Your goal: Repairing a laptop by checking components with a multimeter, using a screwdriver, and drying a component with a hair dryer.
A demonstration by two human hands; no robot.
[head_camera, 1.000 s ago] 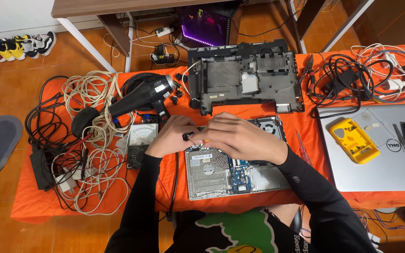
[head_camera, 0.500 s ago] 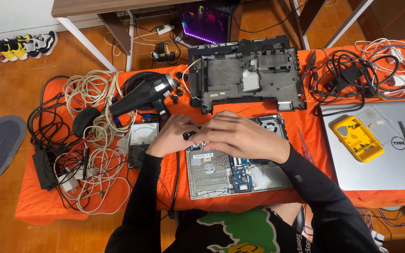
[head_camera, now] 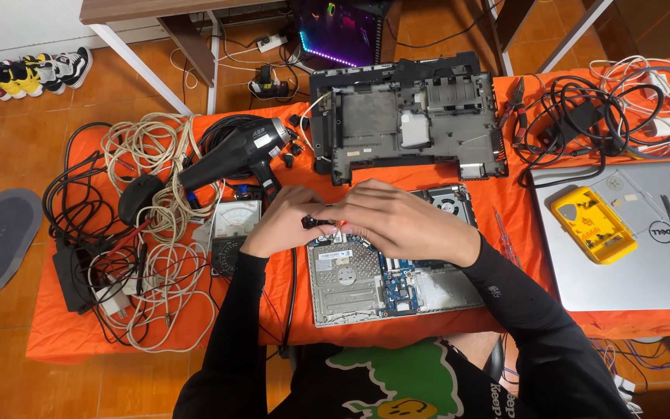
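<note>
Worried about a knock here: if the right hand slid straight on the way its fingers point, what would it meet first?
Probably the left hand: the right hand points left at it, the two about touching.

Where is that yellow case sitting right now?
In the head view, the yellow case lies at the right of the table on the closed silver laptop, right of the red screwdriver.

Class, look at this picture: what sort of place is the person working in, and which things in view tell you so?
Probably a home electronics repair bench. An opened laptop with its circuit board bare lies under both hands, a stripped laptop shell sits behind it, and a meter and tangled cables lie on the orange cloth.
</note>
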